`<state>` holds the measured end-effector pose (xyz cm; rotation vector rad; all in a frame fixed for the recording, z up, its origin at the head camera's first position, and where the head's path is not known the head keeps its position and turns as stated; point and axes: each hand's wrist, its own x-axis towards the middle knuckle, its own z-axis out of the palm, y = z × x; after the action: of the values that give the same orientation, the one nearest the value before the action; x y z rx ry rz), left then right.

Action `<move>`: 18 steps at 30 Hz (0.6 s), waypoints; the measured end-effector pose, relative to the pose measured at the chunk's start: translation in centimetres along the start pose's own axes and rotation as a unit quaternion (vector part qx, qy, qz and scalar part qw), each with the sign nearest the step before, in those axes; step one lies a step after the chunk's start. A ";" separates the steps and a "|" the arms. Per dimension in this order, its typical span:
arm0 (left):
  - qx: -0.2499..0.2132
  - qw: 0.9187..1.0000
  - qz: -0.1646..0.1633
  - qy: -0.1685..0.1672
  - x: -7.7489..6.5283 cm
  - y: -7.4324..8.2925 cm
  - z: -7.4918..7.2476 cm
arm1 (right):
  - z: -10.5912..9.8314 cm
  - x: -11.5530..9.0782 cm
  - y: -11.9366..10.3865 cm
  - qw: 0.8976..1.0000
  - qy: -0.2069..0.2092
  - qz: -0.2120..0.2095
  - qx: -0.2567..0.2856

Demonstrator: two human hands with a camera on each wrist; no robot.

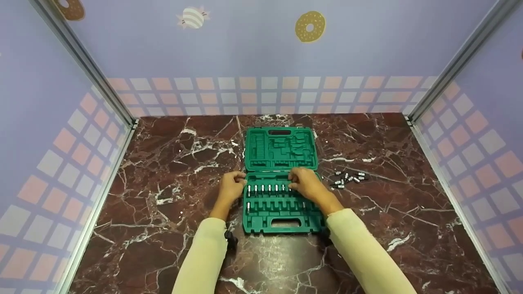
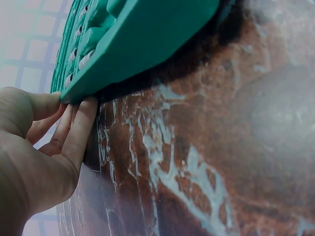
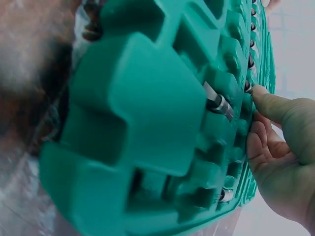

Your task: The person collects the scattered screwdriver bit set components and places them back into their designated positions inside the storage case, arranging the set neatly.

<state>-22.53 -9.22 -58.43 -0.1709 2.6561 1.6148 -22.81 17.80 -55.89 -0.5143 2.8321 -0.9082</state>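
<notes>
An opened green tool case (image 1: 286,222) lies flat, its moulded lid (image 1: 282,147) folded back on the far side. My left hand (image 1: 232,187) holds the case's left edge; in the left wrist view the thumb (image 2: 47,104) lies along the rim with the fingers against the underside. A row of silver-and-black bit sockets (image 1: 262,188) fills the left of the upper slots. At that row's right end, my right hand (image 1: 308,183) pinches another bit socket (image 3: 248,86), mostly hidden by the fingers in the head view. The lower row holds a bit socket (image 1: 248,207) at far left and another (image 3: 221,104) towards the right.
Several loose bit sockets (image 1: 347,178) lie in a small pile on the dark red marbled table (image 1: 171,163), right of the case. Purple wall panels (image 1: 261,53) with checks stand at the back and on both sides.
</notes>
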 end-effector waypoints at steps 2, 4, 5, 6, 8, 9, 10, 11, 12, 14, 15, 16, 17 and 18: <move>-0.001 1.000 -0.005 0.001 0.0 0.0 0.1 | 0.1 -0.4 0.1 1.000 0.007 -0.001 0.010; 0.000 1.000 -0.007 0.000 0.0 0.0 0.1 | 0.2 -0.7 0.2 1.000 0.012 -0.001 0.015; 0.002 1.000 -0.007 0.002 0.1 0.0 0.1 | 0.1 -0.9 0.3 1.000 0.016 -0.002 0.018; 0.005 1.000 -0.008 0.003 0.1 0.0 0.2 | 0.1 -1.0 0.3 1.000 0.021 -0.006 0.021; 0.010 1.000 -0.006 0.007 0.0 0.0 0.1 | -0.2 -1.3 0.5 0.999 0.032 -0.011 0.025; 0.011 1.000 -0.004 0.008 0.0 0.0 0.1 | -0.3 -1.5 0.6 0.999 0.037 -0.014 0.025; 0.012 1.000 -0.002 0.009 0.0 0.1 0.1 | -0.5 -1.6 0.7 0.998 0.044 -0.018 0.028; 0.012 1.000 0.000 0.010 0.0 0.1 0.1 | -0.7 -1.8 0.8 0.998 0.051 -0.021 0.033; 0.011 1.000 0.001 0.010 -0.1 0.1 0.1 | -0.9 -2.0 0.9 0.997 0.058 -0.023 0.038; 0.005 1.000 -0.001 0.008 -0.1 0.1 0.0 | -1.3 -2.4 1.1 0.996 0.073 -0.028 0.048; 0.002 1.000 -0.003 0.008 -0.1 0.1 0.0 | -1.5 -2.6 1.2 0.995 0.082 -0.031 0.051; 0.001 1.000 -0.002 0.008 -0.1 0.1 0.0 | -1.7 -2.8 1.4 0.994 0.090 -0.033 0.057; 0.000 1.000 -0.002 0.008 -0.1 0.0 0.0 | -1.9 -3.0 1.5 0.993 0.098 -0.035 0.061; -0.001 1.000 -0.003 0.008 -0.1 0.0 0.0 | -2.0 -3.2 1.7 0.991 0.108 -0.038 0.066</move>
<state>-22.42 -9.18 -58.42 -0.1927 2.6626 1.6205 -20.79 21.35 -55.19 -0.5396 2.9310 -1.2247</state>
